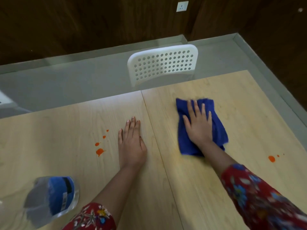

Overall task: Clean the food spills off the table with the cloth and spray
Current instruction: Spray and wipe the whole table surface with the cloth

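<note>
On the table (pixel 249 105): blue cloth (pixel 220 131) lies on the right half
Right hand (pixel 198 127): fingers straight and spread, pressing on the cloth
Left hand (pixel 131 146): flat on the wood, fingers straight, holding nothing
Spray bottle (pixel 51 200): on the near left side, nobody touching it
Done: maybe the spot under the cloth, hard to tell
Left to do: orange drops (pixel 99 151) beside the left hand and an orange blob (pixel 271 158) right of the cloth, both not wiped yet

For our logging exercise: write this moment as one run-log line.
right hand: presses blue cloth on table | left hand: flat on table | orange spills: unwiped, both sides | spray bottle: on table, untouched
</note>
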